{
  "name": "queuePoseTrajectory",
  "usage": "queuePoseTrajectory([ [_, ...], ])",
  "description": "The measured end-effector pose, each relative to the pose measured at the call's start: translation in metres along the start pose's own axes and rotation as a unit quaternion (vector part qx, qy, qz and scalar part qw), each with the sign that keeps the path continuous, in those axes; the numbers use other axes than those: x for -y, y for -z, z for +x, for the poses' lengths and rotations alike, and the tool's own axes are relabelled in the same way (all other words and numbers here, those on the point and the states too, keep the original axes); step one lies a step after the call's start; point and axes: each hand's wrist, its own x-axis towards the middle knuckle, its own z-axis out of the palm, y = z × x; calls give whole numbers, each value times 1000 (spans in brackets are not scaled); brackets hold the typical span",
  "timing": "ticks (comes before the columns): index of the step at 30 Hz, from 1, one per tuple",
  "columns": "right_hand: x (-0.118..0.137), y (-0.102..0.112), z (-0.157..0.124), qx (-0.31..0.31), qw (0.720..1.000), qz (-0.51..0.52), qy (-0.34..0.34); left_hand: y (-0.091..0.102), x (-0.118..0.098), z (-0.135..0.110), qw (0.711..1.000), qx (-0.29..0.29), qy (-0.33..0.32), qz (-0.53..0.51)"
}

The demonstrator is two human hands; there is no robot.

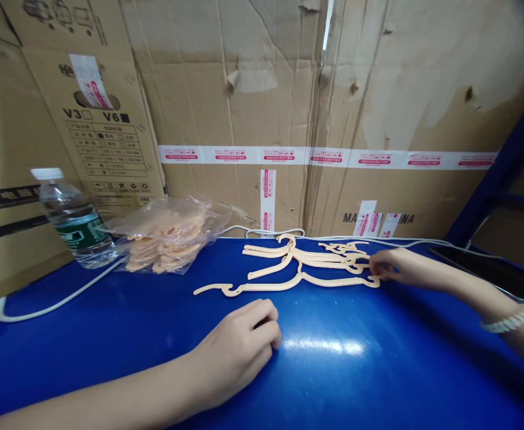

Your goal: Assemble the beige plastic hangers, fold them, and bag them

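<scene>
Several peach-coloured plastic folding clothes hangers (284, 282) lie on the blue table, partly overlapping, with their arms spread sideways and a hook at the top. At their right ends, my right hand (391, 266) has its fingertips pinched on the end of a clothes hanger; the fingers partly cover the contact. Small peach pieces (343, 247) lie just behind that end. My left hand (244, 337) rests on the table in front of the hangers, its fingers curled closed. Nothing shows in it, and it is apart from the hangers.
A clear plastic bag (168, 233) full of peach pieces lies back left, beside a water bottle (76, 221) with a white cap. A white cable (60, 307) runs along the table (333, 382). Cardboard (235, 107) walls the back. A dark flat device (490, 272) lies at right.
</scene>
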Motion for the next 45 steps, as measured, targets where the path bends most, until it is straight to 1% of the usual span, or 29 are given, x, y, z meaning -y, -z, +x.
queuePoseTrajectory([
  [4, -2, -1, 0, -2, 1000, -1, 1, -1, 1, -2, 1000, -18, 12, 7],
  [11, -2, -2, 0, -2, 1000, 7, 7, -2, 2, -4, 999, -14, 40, -21],
  [16, -2, -1, 0, 1, 1000, 0, 7, 0, 0, -3, 998, 1, 64, -25],
  [21, -1, -1, 0, -1, 1000, -2, 7, 1, -2, -1, 998, 20, 55, -13],
  [24, -1, -1, 0, -1, 1000, -2, 6, 1, -2, 0, 997, 31, 64, -14],
  [31, -3, -2, 0, 2, 1000, -5, 9, -2, 1, -2, 998, 26, 57, 5],
  [35, -1, -1, 0, 3, 1000, -7, 7, 0, -4, 0, 996, 36, 82, 25],
  [37, -1, -1, -1, 3, 1000, -8, 7, 1, -6, -1, 993, 37, 95, 61],
  [41, 1, 0, -1, 2, 1000, -7, 3, -2, -3, -12, 976, 50, 152, 149],
  [45, 4, 1, -2, 4, 1000, -4, -3, -4, 0, -21, 957, 84, 210, 183],
])
